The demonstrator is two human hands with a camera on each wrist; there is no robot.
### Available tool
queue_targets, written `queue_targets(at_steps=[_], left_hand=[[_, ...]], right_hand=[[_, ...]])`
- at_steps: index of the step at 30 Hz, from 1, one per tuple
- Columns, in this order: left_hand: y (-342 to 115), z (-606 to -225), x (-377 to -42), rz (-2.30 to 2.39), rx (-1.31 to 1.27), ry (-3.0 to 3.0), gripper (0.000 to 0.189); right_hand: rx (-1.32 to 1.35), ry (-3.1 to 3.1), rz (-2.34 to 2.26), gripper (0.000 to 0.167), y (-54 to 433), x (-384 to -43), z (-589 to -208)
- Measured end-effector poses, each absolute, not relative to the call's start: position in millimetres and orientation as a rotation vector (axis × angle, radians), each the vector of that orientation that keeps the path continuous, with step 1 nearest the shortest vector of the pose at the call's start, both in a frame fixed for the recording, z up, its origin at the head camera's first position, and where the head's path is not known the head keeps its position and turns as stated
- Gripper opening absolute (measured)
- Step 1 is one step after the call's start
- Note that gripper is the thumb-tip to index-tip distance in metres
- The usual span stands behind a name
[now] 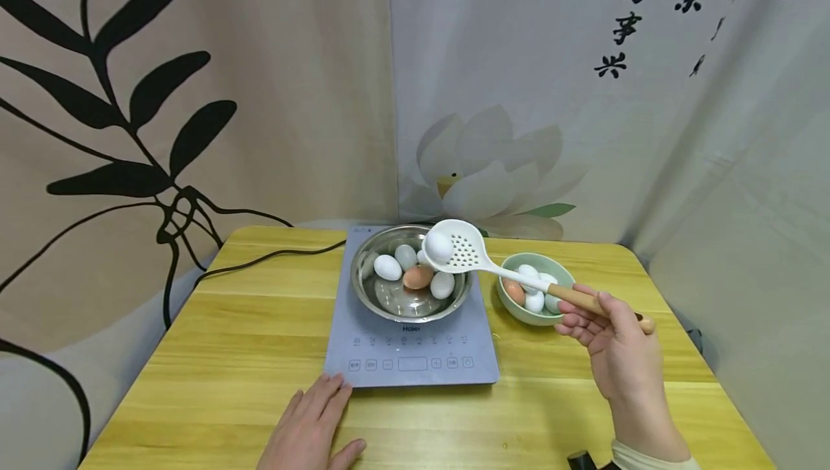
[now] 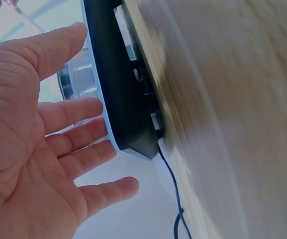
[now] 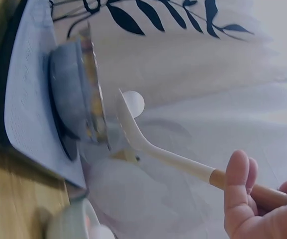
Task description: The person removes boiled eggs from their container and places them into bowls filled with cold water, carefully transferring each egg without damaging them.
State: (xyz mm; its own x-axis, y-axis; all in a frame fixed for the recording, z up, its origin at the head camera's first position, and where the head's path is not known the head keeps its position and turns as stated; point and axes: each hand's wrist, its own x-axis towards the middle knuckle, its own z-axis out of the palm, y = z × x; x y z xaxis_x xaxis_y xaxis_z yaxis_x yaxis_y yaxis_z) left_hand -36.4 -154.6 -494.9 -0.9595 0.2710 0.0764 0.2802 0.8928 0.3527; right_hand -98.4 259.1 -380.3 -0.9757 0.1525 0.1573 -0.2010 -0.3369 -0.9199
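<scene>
My right hand [image 1: 616,340] grips the wooden handle of a white slotted skimmer [image 1: 468,252]. A white egg [image 1: 439,246] lies in its head, which is raised over the right rim of a steel bowl [image 1: 408,315]; the right wrist view shows the egg [image 3: 134,103] and skimmer above that rim. Several eggs, white and one brown egg [image 1: 418,277], sit inside the steel bowl. This bowl stands on a grey induction cooktop [image 1: 411,376]. With fingers straight, my left hand [image 1: 311,423] touches the cooktop's front left corner, and its fingertips meet the edge in the left wrist view.
A pale green bowl [image 1: 532,317] holding several eggs stands right of the cooktop, beneath the skimmer handle. From the cooktop's left side a black cord [image 1: 272,257] runs off the wooden table [image 1: 259,333]. Printed curtains [image 1: 311,95] hang behind the table. A black object [image 1: 581,460] shows by the right sleeve.
</scene>
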Motion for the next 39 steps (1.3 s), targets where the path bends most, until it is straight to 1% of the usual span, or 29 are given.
queue_targets(at_steps=[4, 12, 17, 23, 32, 39], left_hand=[[-155, -495, -36, -0.528, -0.456, -3.016, 0.079], [-154, -493, -36, -0.516, -0.459, -3.007, 0.08], [-155, -494, -36, -0.511, -0.45, -3.009, 0.08], [-154, -493, -35, -0.573, -0.416, -3.038, 0.08], [-154, -493, -36, -0.586, -0.428, -3.04, 0.079], [-153, -494, -36, -0.575, -0.439, -3.032, 0.079]], right_hand=[[-0.004, -1.525, 2.416, 0.038, 283, -91, -382], [-0.305, -1.195, 2.339, 0.03, 328, -72, -387], [-0.462, -1.164, 2.287, 0.026, 344, -65, -393], [-0.585, -1.216, 2.244, 0.024, 346, -63, -401], [-0.669, -1.266, 2.124, 0.027, 338, -66, -405], [-0.712, -1.387, 1.985, 0.025, 328, -67, -410]])
